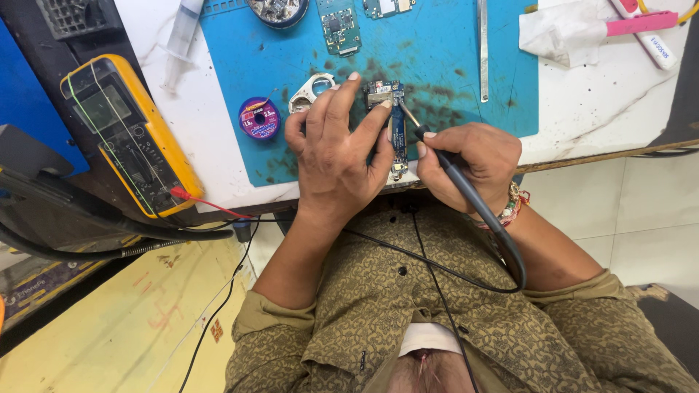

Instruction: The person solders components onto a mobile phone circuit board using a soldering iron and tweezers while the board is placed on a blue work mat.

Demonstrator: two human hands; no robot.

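Note:
My left hand presses down on a small blue circuit board lying near the front edge of a stained blue work mat. Its fingers spread over the board's left side. My right hand grips a black soldering iron, whose metal tip touches the upper right part of the board. The iron's grey cable loops down over my right forearm.
A yellow multimeter with a red probe lead lies at left. A purple solder-wick spool, a metal bracket, other circuit boards, a syringe, a metal ruler and a white cloth lie about the mat.

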